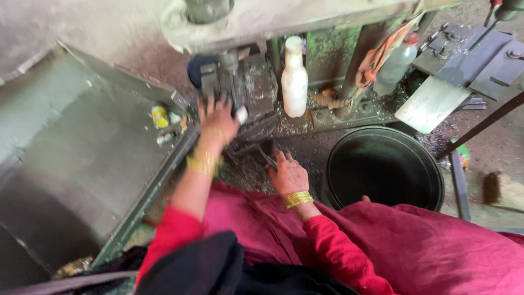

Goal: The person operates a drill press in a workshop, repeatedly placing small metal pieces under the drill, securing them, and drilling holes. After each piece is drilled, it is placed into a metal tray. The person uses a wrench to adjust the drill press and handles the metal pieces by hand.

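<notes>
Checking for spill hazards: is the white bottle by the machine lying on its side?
No, the white bottle stands upright on the machine base, beyond the left hand.
</notes>
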The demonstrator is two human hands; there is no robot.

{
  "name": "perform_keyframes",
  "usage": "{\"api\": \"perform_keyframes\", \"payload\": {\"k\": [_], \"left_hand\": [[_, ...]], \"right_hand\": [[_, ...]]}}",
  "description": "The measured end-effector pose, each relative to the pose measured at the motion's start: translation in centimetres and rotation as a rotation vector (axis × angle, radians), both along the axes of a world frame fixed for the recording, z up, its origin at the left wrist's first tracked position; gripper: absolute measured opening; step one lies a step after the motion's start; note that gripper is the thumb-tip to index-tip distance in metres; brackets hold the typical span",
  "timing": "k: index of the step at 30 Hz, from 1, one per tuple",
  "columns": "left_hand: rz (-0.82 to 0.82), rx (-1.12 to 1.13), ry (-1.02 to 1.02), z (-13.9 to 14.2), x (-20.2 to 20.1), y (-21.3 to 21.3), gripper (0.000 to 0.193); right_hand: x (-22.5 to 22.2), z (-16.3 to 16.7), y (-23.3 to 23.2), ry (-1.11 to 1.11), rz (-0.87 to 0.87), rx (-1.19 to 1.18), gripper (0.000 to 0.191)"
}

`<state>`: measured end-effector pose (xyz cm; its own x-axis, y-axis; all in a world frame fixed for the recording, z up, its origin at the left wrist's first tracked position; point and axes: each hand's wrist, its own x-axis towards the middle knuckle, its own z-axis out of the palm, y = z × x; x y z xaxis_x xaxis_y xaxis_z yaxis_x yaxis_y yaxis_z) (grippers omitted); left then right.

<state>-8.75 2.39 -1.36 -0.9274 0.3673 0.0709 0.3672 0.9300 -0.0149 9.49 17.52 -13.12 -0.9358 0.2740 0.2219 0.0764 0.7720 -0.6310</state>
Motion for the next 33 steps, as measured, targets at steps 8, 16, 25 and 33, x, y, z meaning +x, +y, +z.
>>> {"api": "perform_keyframes", "payload": {"k": [8, 16, 25, 33], "left_hand": [[-0.246, 0.319, 0.294, 0.8, 6.7, -2.2, 0.029], [0.109, 0.125, 0.544, -0.1, 0.3, 6.8, 0.014], [0.099, 0.000, 0.055, -1.3, 3.0, 1.2, 0.051], [0.132, 0.008, -0.016, -2.0, -2.2, 1.1, 0.054]], "right_hand": [[1.2, 3.2, 0.3, 0.004, 0.023, -0.039, 0.031], [1.6, 3.4, 0.8, -0.008, 0.030, -0.112, 0.028], [0.4, 2.9, 0.6, -0.169, 0.065, -0.080, 0.046], [-0.8, 0.1, 0.3, -0.229, 0.110, -0.008, 0.053]]}}
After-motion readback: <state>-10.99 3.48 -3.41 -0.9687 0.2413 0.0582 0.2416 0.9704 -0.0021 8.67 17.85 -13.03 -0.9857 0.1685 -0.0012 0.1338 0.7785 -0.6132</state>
